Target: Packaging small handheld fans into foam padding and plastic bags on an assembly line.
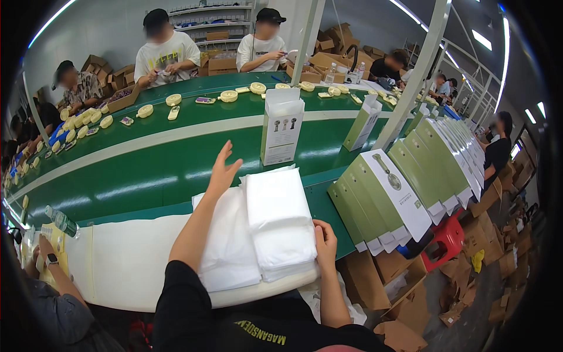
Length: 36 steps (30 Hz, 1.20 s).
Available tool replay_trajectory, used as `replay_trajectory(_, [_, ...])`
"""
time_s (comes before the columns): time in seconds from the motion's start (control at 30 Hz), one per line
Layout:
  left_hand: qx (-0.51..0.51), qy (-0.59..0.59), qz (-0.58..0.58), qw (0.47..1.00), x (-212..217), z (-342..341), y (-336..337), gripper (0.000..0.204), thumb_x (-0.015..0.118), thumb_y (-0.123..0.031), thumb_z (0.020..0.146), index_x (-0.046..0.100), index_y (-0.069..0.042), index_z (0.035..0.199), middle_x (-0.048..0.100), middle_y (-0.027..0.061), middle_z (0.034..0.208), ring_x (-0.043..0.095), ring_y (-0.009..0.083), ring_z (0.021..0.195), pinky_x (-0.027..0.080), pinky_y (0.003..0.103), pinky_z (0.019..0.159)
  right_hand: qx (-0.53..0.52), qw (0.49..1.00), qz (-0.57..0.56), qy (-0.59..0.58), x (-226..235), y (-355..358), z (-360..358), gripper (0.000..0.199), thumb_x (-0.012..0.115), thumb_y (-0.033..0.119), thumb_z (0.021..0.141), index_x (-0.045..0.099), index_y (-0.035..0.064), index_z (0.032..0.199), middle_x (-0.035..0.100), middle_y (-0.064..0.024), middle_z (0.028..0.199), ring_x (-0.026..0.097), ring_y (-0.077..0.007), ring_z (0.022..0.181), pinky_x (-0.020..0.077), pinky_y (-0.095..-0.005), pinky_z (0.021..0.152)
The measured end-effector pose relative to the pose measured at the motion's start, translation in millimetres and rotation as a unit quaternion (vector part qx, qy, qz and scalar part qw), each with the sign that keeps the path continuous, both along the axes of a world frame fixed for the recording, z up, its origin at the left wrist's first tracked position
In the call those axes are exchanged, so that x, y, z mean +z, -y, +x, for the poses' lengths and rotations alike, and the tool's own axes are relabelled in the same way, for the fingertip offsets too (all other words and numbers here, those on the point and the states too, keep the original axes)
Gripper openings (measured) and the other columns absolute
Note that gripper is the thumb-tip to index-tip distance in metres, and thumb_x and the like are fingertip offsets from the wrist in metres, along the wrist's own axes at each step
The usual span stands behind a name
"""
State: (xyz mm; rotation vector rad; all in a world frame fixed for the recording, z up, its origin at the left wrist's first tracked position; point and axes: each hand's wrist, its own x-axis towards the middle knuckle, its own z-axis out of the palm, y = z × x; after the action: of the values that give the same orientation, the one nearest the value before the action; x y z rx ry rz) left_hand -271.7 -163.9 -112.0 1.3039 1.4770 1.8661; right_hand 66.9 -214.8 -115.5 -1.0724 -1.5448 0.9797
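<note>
My left hand (224, 167) is raised over the green conveyor belt, its fingers spread and nothing in them. Just beyond it stands an upright green-and-white carton (282, 132) with its top flaps up. Two stacks of thin white packaging bags lie in front of me: a flatter left stack (226, 246) under my left forearm and a thicker right stack (280, 220). At the thicker stack's right edge my right hand (325, 239) has its fingers bent against the bags, seemingly pinching an edge; the fingertips are partly hidden.
Rows of green-and-white cartons (381, 199) stand at the right, above brown boxes (363, 278) and a red stool (444, 242). Cream round fan parts (229, 95) ride the far belt, with co-workers behind. A co-worker's hand (46, 246) and a clear bottle (61, 222) are at left.
</note>
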Motion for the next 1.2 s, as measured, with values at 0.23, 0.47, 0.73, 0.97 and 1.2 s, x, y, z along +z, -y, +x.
replay_trajectory(0.23, [0.149,-0.327,-0.050,0.932,-30,-27,149,0.027,0.063,-0.006,0.084,0.062,-0.006,0.111,0.053,0.0104,0.129,0.052,0.0272,0.116,0.046,0.037,0.092,-0.014,0.996,-0.057,-0.060,16,8,0,0.021,0.048,0.013,0.098,0.062,-0.0011,0.107,0.064,-0.0068,0.098,0.057,-0.0125,0.089,0.0455,-0.0248,0.080])
replay_trajectory(0.47, [0.087,-0.192,-0.151,0.966,-30,-21,217,0.025,0.063,-0.007,0.084,0.063,-0.006,0.109,0.054,0.0104,0.126,0.049,0.0280,0.118,0.040,0.037,0.098,-0.034,0.993,-0.067,-0.090,11,-1,12,0.022,0.047,0.015,0.099,0.061,-0.0008,0.104,0.063,-0.0054,0.095,0.057,-0.0130,0.088,0.0460,-0.0250,0.080])
replay_trajectory(0.73, [0.050,-0.280,-0.199,0.938,-15,-4,214,0.034,0.067,-0.010,0.081,0.060,-0.008,0.115,0.051,0.0104,0.131,0.044,0.0301,0.124,0.036,0.039,0.104,-0.034,0.992,-0.061,-0.109,4,-10,19,0.021,0.048,0.014,0.099,0.062,-0.0003,0.104,0.063,-0.0052,0.092,0.056,-0.0112,0.084,0.0456,-0.0240,0.077])
replay_trajectory(0.97, [0.026,-0.305,-0.244,0.920,-17,3,208,0.038,0.070,-0.016,0.080,0.060,-0.010,0.117,0.047,0.0099,0.136,0.039,0.0308,0.128,0.032,0.040,0.107,-0.022,0.989,-0.071,-0.128,3,-17,23,0.020,0.048,0.014,0.099,0.062,0.0000,0.103,0.062,-0.0048,0.092,0.056,-0.0110,0.081,0.0453,-0.0237,0.075])
replay_trajectory(1.2, [0.051,-0.290,-0.146,0.944,-7,16,205,0.026,0.068,-0.014,0.081,0.065,-0.008,0.106,0.055,0.0111,0.127,0.046,0.0310,0.123,0.037,0.040,0.103,-0.020,0.989,-0.072,-0.131,6,-19,29,0.020,0.048,0.013,0.099,0.062,0.0002,0.103,0.062,-0.0044,0.091,0.055,-0.0105,0.080,0.0451,-0.0234,0.075])
